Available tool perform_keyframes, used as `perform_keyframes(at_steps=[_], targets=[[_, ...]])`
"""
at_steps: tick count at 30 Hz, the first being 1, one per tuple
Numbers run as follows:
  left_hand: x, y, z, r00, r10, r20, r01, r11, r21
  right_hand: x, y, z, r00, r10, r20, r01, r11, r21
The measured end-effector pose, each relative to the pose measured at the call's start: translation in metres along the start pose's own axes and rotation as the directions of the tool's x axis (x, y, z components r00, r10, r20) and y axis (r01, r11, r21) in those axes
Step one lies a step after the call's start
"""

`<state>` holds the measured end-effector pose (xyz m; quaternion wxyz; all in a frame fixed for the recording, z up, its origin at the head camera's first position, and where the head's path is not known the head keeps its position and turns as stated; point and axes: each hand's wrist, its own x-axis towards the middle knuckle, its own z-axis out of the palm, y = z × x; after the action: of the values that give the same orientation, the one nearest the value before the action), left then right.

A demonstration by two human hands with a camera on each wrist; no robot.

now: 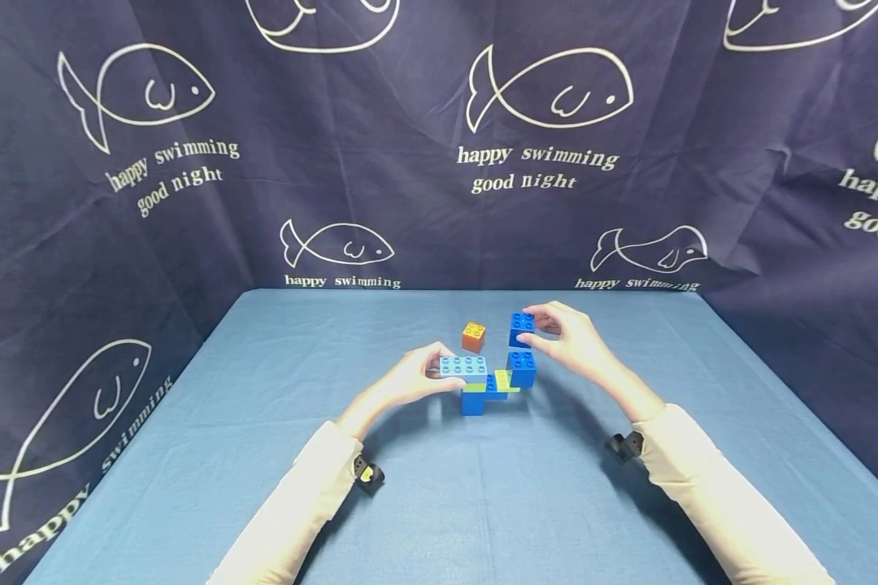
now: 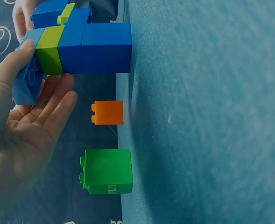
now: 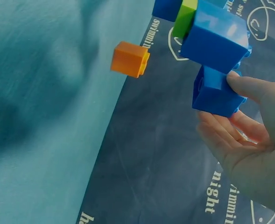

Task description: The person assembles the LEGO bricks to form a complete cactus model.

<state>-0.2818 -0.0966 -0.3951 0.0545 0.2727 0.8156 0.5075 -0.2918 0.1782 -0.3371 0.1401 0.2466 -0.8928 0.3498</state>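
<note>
A built stack stands on the table. At its left top sits a light blue brick (image 1: 463, 365), over a lime brick (image 2: 49, 49) and blue bricks (image 2: 107, 46). A side arm carries a second lime brick (image 1: 506, 380) and a square blue brick (image 1: 522, 370) at the right end. My left hand (image 1: 417, 374) grips the light blue brick, thumb on the near side. Between thumb and fingers, my right hand (image 1: 567, 335) pinches a loose blue brick (image 3: 216, 92) just beyond the end brick; whether the two touch I cannot tell.
An orange brick (image 1: 473, 336) lies behind the stack. In the left wrist view a green brick (image 2: 108, 171) stands beyond the orange one; the head view does not show it. A dark curtain (image 1: 439, 203) with fish drawings hangs behind the blue table (image 1: 439, 520).
</note>
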Motion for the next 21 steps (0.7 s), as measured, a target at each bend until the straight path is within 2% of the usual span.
perform_keyframes(at_steps=[14, 21], targets=[[0.000, 0.000, 0.000, 1.000, -0.008, -0.013, 0.008, 0.999, 0.050, 0.004, -0.018, 0.001, 1.000, -0.002, 0.005, 0.002, 0.999, 0.040], [0.001, -0.001, -0.001, 1.000, -0.014, -0.010, 0.014, 0.999, 0.043, 0.005, -0.026, 0.003, 0.999, -0.038, 0.014, 0.038, 0.998, 0.050]])
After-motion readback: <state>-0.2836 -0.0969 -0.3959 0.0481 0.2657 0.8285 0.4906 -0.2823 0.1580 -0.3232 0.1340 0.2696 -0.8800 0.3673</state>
